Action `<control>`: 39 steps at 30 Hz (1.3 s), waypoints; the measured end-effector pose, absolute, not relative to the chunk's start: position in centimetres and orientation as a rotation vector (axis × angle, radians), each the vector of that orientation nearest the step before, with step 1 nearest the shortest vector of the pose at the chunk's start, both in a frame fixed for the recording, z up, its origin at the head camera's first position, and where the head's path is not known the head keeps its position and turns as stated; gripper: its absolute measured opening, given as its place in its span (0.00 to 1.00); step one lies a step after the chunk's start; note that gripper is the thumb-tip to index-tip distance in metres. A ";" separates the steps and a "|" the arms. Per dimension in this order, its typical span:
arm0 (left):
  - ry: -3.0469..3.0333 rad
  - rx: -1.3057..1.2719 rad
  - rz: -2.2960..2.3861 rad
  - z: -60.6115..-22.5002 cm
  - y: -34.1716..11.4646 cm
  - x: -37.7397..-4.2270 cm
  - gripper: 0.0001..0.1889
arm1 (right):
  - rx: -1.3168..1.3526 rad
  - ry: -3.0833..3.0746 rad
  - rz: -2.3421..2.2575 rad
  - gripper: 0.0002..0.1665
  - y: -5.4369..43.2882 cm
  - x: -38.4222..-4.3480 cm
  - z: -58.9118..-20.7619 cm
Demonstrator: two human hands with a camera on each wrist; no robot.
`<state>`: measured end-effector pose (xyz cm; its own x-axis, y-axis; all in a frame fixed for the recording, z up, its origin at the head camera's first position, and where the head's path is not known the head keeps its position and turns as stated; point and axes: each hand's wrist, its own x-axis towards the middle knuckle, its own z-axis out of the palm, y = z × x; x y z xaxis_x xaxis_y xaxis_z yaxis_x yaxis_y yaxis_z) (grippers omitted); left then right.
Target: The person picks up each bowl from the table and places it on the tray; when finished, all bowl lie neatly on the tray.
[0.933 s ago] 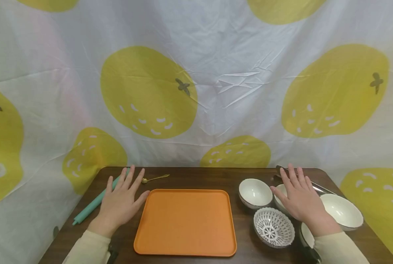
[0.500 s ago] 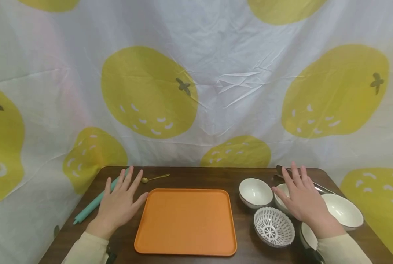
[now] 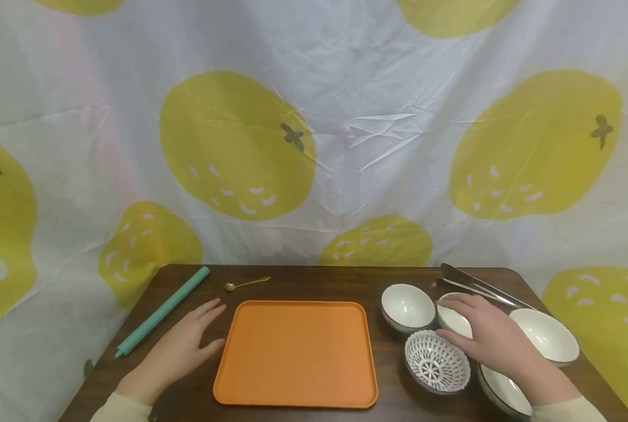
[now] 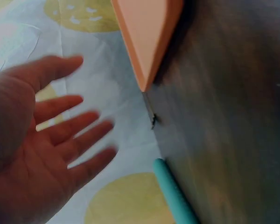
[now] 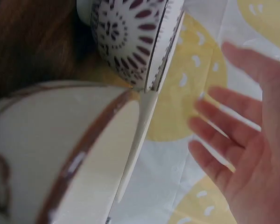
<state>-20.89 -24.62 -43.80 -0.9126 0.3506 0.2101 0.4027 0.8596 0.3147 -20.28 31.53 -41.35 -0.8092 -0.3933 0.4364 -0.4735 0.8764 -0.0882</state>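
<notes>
- Left hand (image 3: 182,343): grip spread, fingers loosely bent, nothing held; hangs between the green rod and the orange tray, thumb tip near the tray's left rim.
- Right hand (image 3: 490,337): grip spread, fingers slightly bent, nothing held; poised over the bowls, the right wrist view showing it apart from those nearest that camera.
- Orange tray (image 3: 295,354): rounded corners, raised rim; lies flat mid-worktop, set in from the far edge.
- Patterned bowl (image 3: 437,362): dark-and-white, upright, right of the tray; in the head view its rim lies just by the right thumb.
- Far white bowl (image 3: 408,308): upright, towards the far edge, beyond the patterned one.
- Half-covered white bowl (image 3: 453,319): partly behind the right fingers.
- Wide white bowl (image 3: 546,337): near the right edge.
- Nearest white bowl (image 3: 498,387): partly behind the right forearm.
- Metal utensil (image 3: 464,275): long, two-armed, possibly tongs; at the far right corner.
- Green rod (image 3: 163,310): along the left edge, one end near the far left corner.
- Gold spoon (image 3: 248,283): small, by the far edge, left of centre.
- Worktop (image 3: 330,284): dark wood.
- Progress, by judgement: early; no piece lifted, all bowls beside the tray rather than on it, their handling apparently yet to be done.
</notes>
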 end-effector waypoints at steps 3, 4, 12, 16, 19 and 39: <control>-2.943 -0.677 -0.642 -44.5 -25.3 -20.5 0.34 | 0.737 -2.646 0.285 0.34 31.5 -19.6 -41.7; -2.958 -0.702 -0.666 -44.7 -25.5 -20.4 0.34 | 0.764 -2.653 0.278 0.35 31.4 -19.4 -41.8; -3.026 -0.824 -0.770 -46.1 -26.3 -19.7 0.41 | 0.825 -2.730 0.218 0.50 31.5 -19.0 -42.4; -3.020 -0.865 -0.748 -46.2 -26.3 -19.7 0.40 | 0.813 -2.768 0.216 0.56 31.5 -19.0 -42.7; -3.007 -0.891 -0.737 -46.3 -26.4 -19.6 0.39 | 0.819 -2.776 0.202 0.58 31.5 -19.0 -42.9; -3.043 -0.843 -0.617 -46.8 -26.5 -19.4 0.41 | 0.847 -2.754 0.231 0.66 30.9 -18.9 -43.7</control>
